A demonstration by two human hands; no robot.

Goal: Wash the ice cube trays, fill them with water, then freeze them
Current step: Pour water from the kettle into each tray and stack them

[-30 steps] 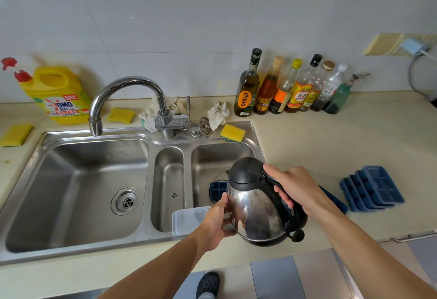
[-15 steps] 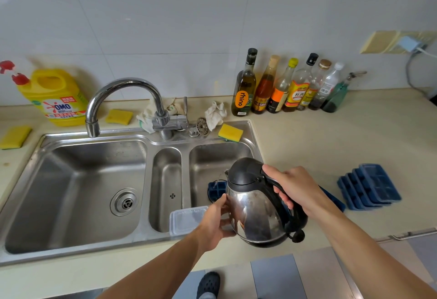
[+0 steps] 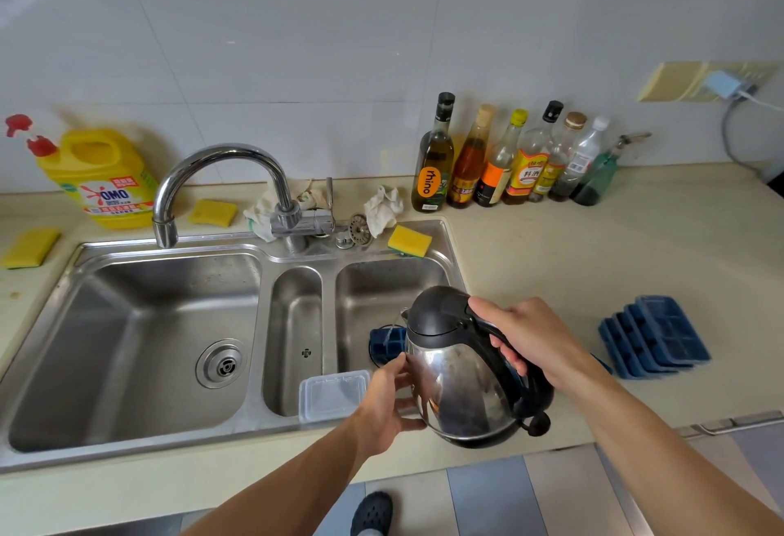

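Note:
A steel electric kettle [image 3: 458, 383] with a black lid hangs tilted over the front right corner of the sink. My right hand [image 3: 530, 340] grips its black handle. My left hand [image 3: 386, 404] rests cupped against the kettle's lower left side. A thin stream of water runs from the spout onto a blue ice cube tray [image 3: 384, 344], which lies in the right basin and is mostly hidden by the kettle. Several more blue ice cube trays [image 3: 655, 336] lie overlapped on the counter to the right. A blue edge [image 3: 602, 363] shows behind my right wrist.
A clear plastic lid [image 3: 333, 393] sits on the sink's front rim over the narrow middle basin. The faucet [image 3: 220, 158] points over the large left basin [image 3: 127, 344]. A yellow sponge [image 3: 409, 240], a detergent jug [image 3: 102, 179] and a row of bottles [image 3: 500, 162] line the back.
The kettle and both hands have hardly moved. The view has shifted very slightly.

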